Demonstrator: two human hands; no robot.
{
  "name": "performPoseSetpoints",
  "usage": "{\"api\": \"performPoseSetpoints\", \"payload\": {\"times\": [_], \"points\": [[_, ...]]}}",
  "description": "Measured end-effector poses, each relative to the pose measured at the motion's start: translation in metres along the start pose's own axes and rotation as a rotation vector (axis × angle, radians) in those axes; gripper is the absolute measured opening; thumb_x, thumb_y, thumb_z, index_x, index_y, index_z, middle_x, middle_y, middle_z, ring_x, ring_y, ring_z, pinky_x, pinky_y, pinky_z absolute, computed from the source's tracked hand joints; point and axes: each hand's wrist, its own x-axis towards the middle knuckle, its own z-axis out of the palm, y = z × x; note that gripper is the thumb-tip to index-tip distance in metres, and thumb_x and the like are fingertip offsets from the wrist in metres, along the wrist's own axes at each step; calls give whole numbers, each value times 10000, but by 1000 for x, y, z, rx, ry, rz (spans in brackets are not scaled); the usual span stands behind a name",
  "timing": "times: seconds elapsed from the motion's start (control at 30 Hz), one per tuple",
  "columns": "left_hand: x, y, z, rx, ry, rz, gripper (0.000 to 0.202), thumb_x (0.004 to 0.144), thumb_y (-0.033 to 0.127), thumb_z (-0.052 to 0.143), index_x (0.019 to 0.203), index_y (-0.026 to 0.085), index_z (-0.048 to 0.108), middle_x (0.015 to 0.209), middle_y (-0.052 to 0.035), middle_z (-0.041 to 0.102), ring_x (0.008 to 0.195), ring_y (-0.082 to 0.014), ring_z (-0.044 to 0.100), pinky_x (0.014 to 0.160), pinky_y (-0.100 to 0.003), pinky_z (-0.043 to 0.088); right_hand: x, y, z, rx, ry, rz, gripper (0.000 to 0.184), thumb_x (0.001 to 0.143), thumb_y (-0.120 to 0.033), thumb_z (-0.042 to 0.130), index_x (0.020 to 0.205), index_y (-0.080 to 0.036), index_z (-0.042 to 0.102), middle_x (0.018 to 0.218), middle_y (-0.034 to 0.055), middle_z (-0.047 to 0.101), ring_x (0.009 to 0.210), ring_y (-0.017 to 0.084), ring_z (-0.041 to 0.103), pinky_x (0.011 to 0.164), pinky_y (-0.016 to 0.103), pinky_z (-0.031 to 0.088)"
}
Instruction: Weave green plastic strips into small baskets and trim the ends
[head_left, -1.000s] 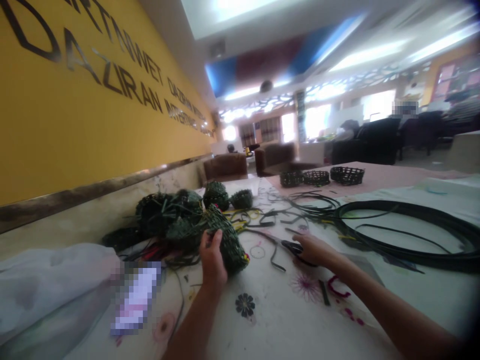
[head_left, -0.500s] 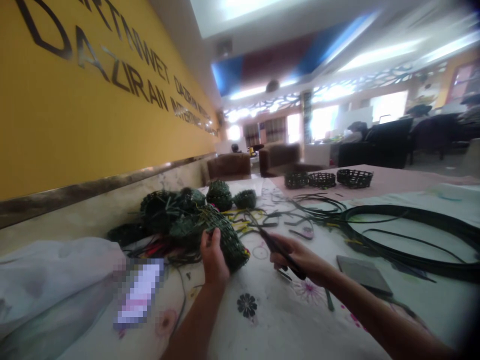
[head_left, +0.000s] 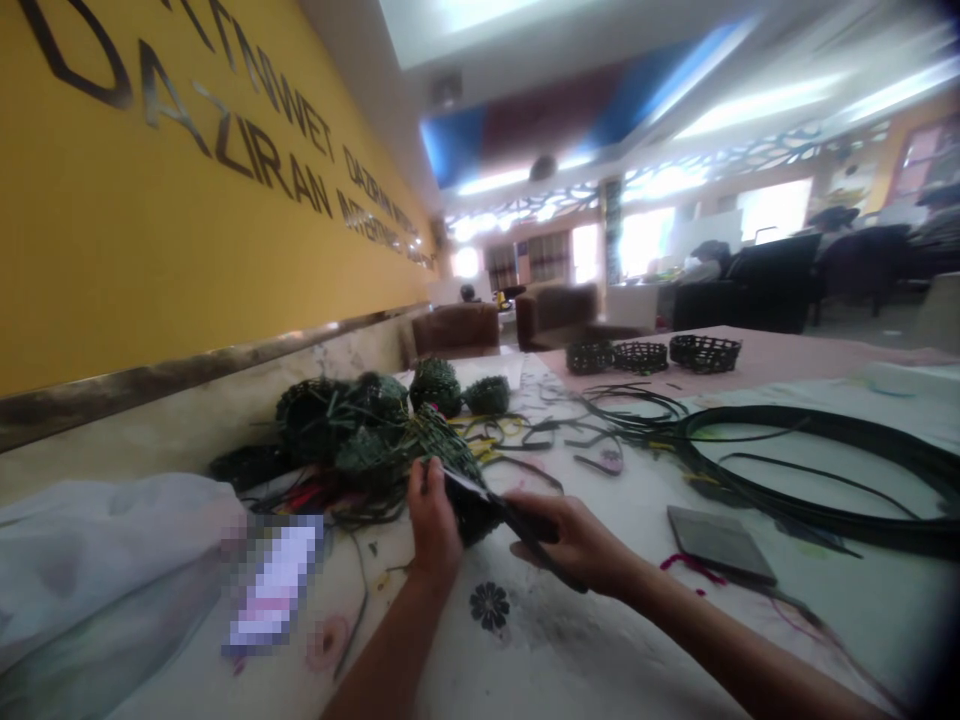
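My left hand (head_left: 435, 525) is closed on the near left side of a dark green woven basket (head_left: 450, 440), which lies tilted on the table. Loose strip ends stick out at its far end. In my right hand (head_left: 566, 535) is a slim tool (head_left: 529, 535) with a dark handle and a narrow pale blade; blur hides its exact kind. The blade reaches across the basket near my left fingers. Whether it touches the weave I cannot tell. Behind the basket lies a heap of green woven pieces (head_left: 330, 420).
A large coil of dark strip (head_left: 810, 415) lies right, near a flat grey block (head_left: 720, 545). Openwork baskets (head_left: 705, 352) stand at the back. A white plastic bag (head_left: 112, 560) lies left, along the wall side. Loose strips (head_left: 600, 455) are scattered mid-table.
My right hand has moved left and slightly nearer, bringing the blade from beside the basket to across it. My left hand still holds the basket.
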Motion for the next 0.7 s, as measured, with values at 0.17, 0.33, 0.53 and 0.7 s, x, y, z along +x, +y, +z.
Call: {"api": "performPoseSetpoints", "payload": {"times": [0.17,0.33,0.53,0.7], "points": [[-3,4,1,-69,51,-34,347,837,519,628,1016,223,618,951,-16,677,887,-161,653,825,-302,517,0,0,3,141,61,28,440,752,-283,727,1167,-158,651,829,0,599,736,141,509,655,244,403],[4,4,-1,-67,87,3,345,841,520,623,1038,237,609,1009,-16,675,908,-159,644,854,-314,511,3,3,-3,111,66,102,371,758,-315,727,1080,-143,662,707,-36,494,653,115,435,573,227,336],[-1,1,0,-30,71,22,328,849,516,607,1019,236,608,947,-1,655,876,-152,626,828,-288,494,3,5,-2,16,81,46,346,764,-316,725,1064,-155,669,719,-29,527,646,115,442,584,229,358],[-14,0,2,33,-28,28,314,818,501,638,935,211,612,785,28,605,735,-133,583,736,-255,477,-1,-1,1,-149,87,-126,514,696,-293,791,1167,-153,642,941,42,642,741,149,525,666,256,429]]}}
